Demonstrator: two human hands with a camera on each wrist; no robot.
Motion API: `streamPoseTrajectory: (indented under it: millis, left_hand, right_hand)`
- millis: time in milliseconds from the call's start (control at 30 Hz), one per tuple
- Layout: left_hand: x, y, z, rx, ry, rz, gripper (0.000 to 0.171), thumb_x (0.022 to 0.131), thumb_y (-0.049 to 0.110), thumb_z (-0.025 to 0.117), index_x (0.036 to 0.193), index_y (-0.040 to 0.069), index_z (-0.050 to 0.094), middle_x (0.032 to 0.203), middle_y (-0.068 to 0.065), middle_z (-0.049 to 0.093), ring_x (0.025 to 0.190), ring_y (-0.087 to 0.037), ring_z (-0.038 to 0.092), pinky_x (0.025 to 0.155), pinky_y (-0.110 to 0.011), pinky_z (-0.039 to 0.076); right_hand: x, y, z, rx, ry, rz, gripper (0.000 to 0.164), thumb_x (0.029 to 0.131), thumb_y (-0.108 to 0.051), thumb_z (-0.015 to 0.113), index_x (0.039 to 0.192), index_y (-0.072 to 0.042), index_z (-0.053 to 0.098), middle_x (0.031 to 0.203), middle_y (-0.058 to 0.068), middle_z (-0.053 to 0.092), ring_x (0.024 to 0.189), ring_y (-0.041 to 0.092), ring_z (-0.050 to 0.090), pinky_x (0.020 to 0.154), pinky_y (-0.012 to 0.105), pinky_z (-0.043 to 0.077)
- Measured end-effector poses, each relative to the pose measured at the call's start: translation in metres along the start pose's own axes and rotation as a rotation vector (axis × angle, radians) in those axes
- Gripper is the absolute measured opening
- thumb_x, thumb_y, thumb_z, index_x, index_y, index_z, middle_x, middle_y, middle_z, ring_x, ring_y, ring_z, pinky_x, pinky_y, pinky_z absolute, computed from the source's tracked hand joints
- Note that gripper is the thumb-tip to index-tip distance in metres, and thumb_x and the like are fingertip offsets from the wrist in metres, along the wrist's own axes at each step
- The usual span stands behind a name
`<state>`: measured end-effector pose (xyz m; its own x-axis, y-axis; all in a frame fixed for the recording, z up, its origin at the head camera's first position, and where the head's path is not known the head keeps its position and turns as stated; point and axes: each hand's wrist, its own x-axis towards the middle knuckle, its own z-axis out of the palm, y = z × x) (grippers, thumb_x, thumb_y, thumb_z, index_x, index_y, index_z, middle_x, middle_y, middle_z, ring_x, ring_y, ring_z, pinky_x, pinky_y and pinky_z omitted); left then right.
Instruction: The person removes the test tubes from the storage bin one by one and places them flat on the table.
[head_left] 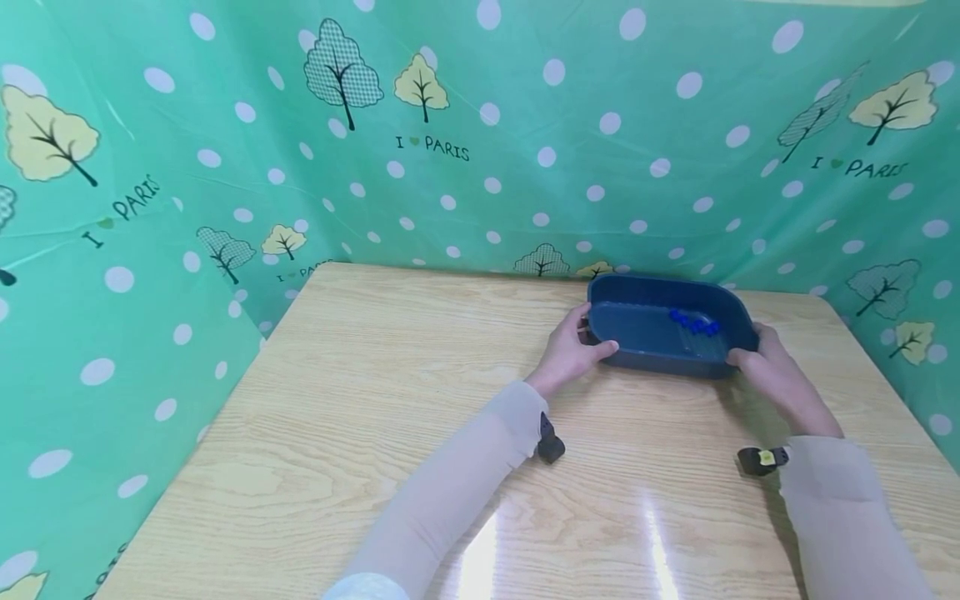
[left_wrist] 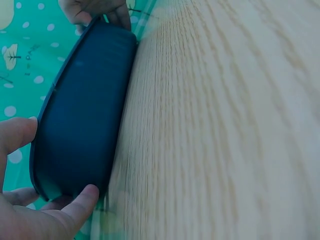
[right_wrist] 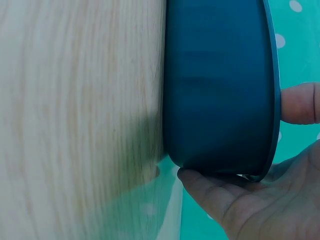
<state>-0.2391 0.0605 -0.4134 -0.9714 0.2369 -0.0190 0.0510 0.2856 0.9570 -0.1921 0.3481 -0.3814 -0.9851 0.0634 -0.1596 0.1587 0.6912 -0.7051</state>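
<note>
A dark blue oblong tub (head_left: 667,364) with rounded corners is at the back right of the table, upright. Several small bright blue pieces (head_left: 693,322) lie on its floor toward the right; they are too small to name. My left hand (head_left: 564,354) grips the left end, thumb at the front rim. At the opposite end my right hand (head_left: 774,372) holds the tub with its thumb over the rim. In the left wrist view the outer wall (left_wrist: 85,110) is close along the table. From the right wrist, fingers (right_wrist: 210,192) touch the tub's end near its bottom.
A light wood-grain table (head_left: 375,400) spreads in front and to the left. Green patterned cloth (head_left: 450,125) hangs along the back and both sides, close behind the tub. Small black wrist cameras (head_left: 551,442) stick out from the sleeves.
</note>
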Motion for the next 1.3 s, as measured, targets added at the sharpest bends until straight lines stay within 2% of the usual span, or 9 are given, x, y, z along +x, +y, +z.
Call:
streamPoseTrajectory:
  millis: [433, 833, 1300]
  left_hand:
    - [0.0, -0.002, -0.004, 0.001, 0.014, -0.01, 0.079, 0.081, 0.028, 0.077, 0.148, 0.023, 0.034, 0.136, -0.006, 0.051, 0.121, -0.021, 0.052, 0.094, -0.032, 0.046]
    - [0.001, -0.003, -0.007, -0.006, 0.019, -0.025, 0.079, 0.08, 0.027, 0.078, 0.147, 0.023, 0.036, 0.135, -0.007, 0.052, 0.121, -0.021, 0.053, 0.095, -0.032, 0.045]
    - [0.0, -0.005, -0.012, -0.017, 0.008, -0.001, 0.078, 0.081, 0.026, 0.077, 0.147, 0.019, 0.036, 0.136, -0.009, 0.052, 0.12, -0.021, 0.053, 0.096, -0.032, 0.045]
  right_hand:
    - [0.001, -0.003, 0.003, 0.026, 0.0, -0.048, 0.077, 0.095, -0.017, 0.04, 0.143, 0.015, -0.012, 0.145, 0.044, -0.004, 0.134, 0.058, 0.002, 0.105, 0.068, 0.008]
    - [0.001, -0.004, 0.004, -0.001, -0.011, -0.052, 0.077, 0.096, -0.018, 0.039, 0.143, 0.015, -0.013, 0.144, 0.045, -0.004, 0.133, 0.059, 0.003, 0.104, 0.07, 0.01]
    - [-0.002, -0.006, 0.006, -0.019, -0.03, -0.048, 0.08, 0.097, -0.022, 0.04, 0.143, 0.013, -0.015, 0.145, 0.044, -0.006, 0.133, 0.06, 0.001, 0.103, 0.071, 0.009]
